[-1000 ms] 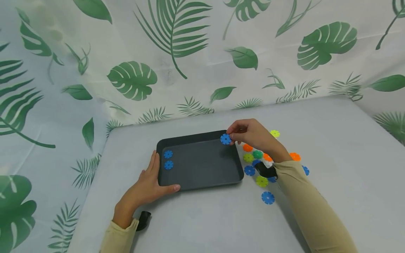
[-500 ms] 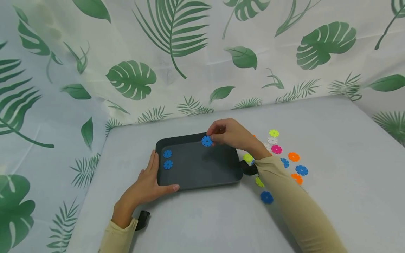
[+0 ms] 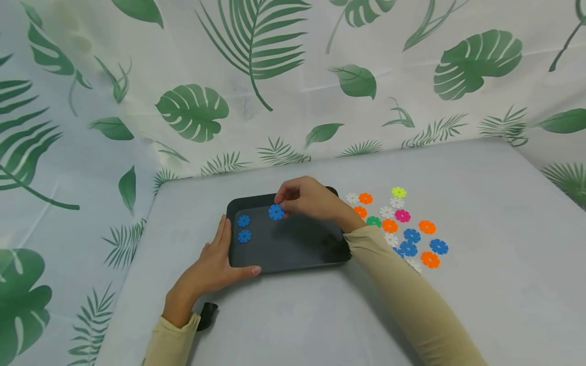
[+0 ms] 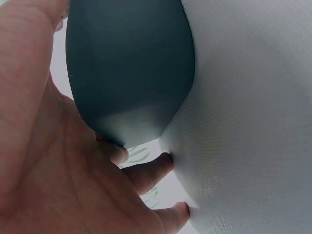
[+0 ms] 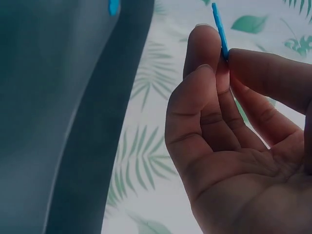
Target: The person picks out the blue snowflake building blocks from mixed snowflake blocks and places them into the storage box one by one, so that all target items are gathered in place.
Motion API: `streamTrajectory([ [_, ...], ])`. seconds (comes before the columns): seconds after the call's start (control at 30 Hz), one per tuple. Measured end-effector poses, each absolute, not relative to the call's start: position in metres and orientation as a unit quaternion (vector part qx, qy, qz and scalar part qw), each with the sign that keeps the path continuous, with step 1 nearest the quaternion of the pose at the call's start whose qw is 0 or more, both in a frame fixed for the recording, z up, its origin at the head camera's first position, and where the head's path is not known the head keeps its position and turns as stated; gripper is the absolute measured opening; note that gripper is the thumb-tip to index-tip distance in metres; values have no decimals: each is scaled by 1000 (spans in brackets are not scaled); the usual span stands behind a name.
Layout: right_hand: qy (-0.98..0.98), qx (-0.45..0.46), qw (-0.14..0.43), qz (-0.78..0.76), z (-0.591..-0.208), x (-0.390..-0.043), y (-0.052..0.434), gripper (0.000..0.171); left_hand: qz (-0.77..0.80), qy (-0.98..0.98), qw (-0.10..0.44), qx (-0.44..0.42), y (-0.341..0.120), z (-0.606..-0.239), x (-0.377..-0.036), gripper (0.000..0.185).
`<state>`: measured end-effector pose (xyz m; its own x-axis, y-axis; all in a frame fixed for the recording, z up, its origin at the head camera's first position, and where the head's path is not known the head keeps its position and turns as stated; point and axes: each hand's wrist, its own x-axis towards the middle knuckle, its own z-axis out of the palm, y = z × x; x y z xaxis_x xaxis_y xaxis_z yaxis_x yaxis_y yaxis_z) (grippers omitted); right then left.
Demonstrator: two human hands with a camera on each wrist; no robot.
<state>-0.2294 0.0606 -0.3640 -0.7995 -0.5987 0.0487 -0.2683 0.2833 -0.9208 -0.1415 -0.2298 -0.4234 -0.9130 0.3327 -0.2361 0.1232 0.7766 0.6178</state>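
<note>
A dark grey rectangular tray (image 3: 297, 249) lies on the table. Two blue notched interlocking discs rest inside its left end: a far disc (image 3: 243, 220) and a near disc (image 3: 244, 236). My right hand (image 3: 311, 199) pinches a third blue disc (image 3: 276, 212) between thumb and fingertips, above the far part of the tray. In the right wrist view this held disc (image 5: 220, 30) is seen edge-on. My left hand (image 3: 212, 267) rests against the tray's near left corner, fingers straight along the left side and thumb at the front rim. The left wrist view shows its fingers (image 4: 148, 175) beside the tray wall.
Right of the tray lie several loose notched discs: orange (image 3: 427, 226), blue (image 3: 439, 246), white (image 3: 396, 203), green (image 3: 374, 221), pink (image 3: 402, 216) and yellow (image 3: 399, 192). My right sleeve (image 3: 398, 274) covers part of that area. A leaf-patterned curtain (image 3: 284, 122) stands behind the table.
My right hand has moved left across the tray with the blue disc, from the tray's right edge toward the two discs. My left hand has stayed at the corner.
</note>
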Motion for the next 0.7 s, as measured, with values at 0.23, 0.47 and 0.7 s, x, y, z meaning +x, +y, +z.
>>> streamTrajectory([
  [0.23,783,-303,167,-517,-372,-232,45,11,314,927,169,120,-229,-421,-139,138],
  [0.47,792,-344,168,-476,-379,-233,29,12,313,926,173,118,-229,-421,-140,138],
  [0.7,805,-373,179,-425,-382,-234,14,18,312,926,172,121,-228,-422,-141,138],
])
